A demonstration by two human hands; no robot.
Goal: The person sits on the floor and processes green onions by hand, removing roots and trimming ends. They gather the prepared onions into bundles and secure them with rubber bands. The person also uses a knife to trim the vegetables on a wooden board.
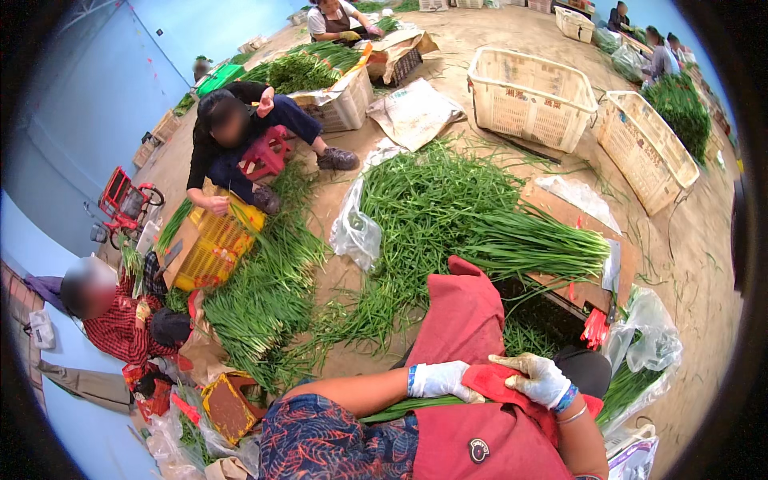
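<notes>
My left hand, in a pale soiled glove, lies at my lap against a folded red cloth; its fingers are partly covered. Long green stalks run under my left forearm to its fingertips; whether it grips them is unclear. My gloved right hand holds the red cloth between thumb and fingers. Ahead, a sheaf of garlic chives lies on a wooden board, its pale ends beside a cleaver blade. Red ties hang at the board's near edge.
A loose heap of greens spreads ahead, more chives to the left. Two white plastic crates stand beyond. A co-worker sits by a yellow crate; another sits far left. A plastic bag lies right.
</notes>
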